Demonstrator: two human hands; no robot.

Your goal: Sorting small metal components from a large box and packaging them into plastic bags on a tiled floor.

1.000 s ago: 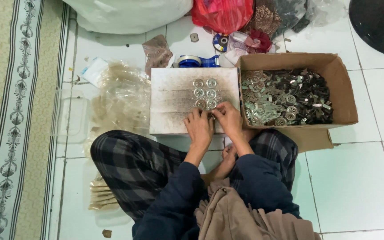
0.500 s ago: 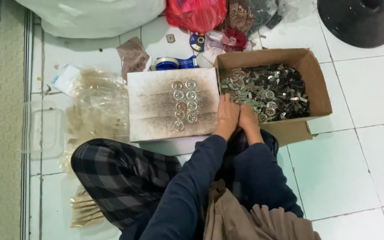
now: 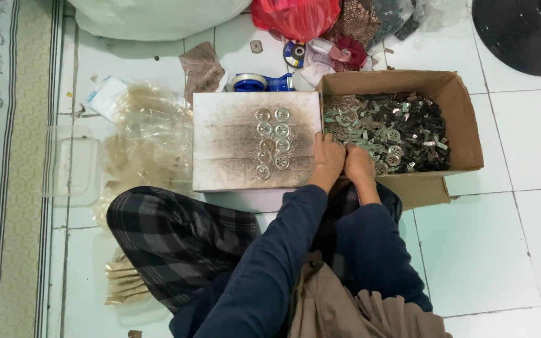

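Counted things on the white slab and tiled floor

Nine round silvery metal discs [image 3: 272,141] on the slab's right edge; one brown cardboard box [image 3: 461,119]; two hands.

1. Small round metal discs [image 3: 272,141], silvery with cut-out centres, laid flat in two short columns on the scorched white board [image 3: 233,141].
2. Heaped loose metal parts [image 3: 389,128], silver and dark, filling the cardboard box [image 3: 461,119] just right of that board.
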